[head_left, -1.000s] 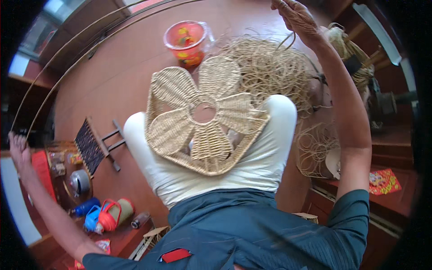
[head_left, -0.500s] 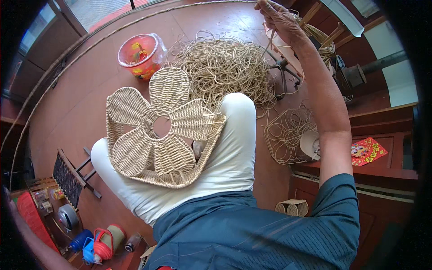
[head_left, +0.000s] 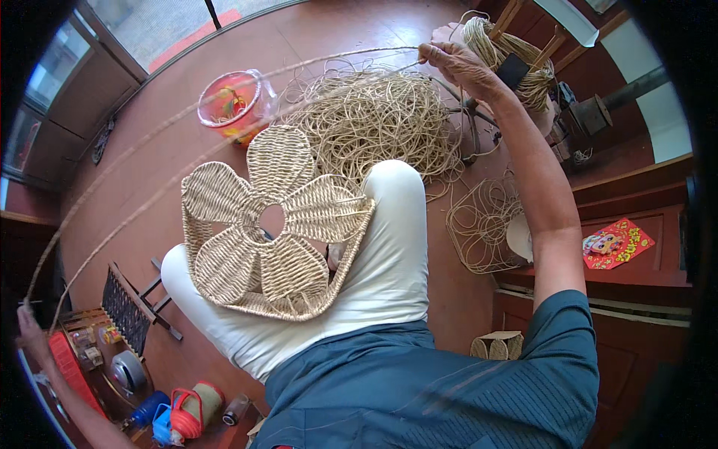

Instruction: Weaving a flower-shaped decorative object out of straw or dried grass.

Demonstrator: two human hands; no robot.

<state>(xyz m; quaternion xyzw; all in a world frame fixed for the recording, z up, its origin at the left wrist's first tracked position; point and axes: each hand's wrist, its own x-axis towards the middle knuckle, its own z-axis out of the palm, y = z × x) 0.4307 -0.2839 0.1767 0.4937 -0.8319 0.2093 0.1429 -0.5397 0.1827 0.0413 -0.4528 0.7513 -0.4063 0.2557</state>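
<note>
reddish floor [head_left: 456, 299] below; your right hand [head_left: 465, 69] pinches the cord [head_left: 374, 50], your left hand [head_left: 31, 334] shows too unclearly to tell; such cord seems light, springy, best held at bends.

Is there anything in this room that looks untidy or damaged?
The cord heap on the floor beyond the knees looks untidy: its loops cross in every direction, unlike the neater coil at upper right. I see no clear damage.
</note>
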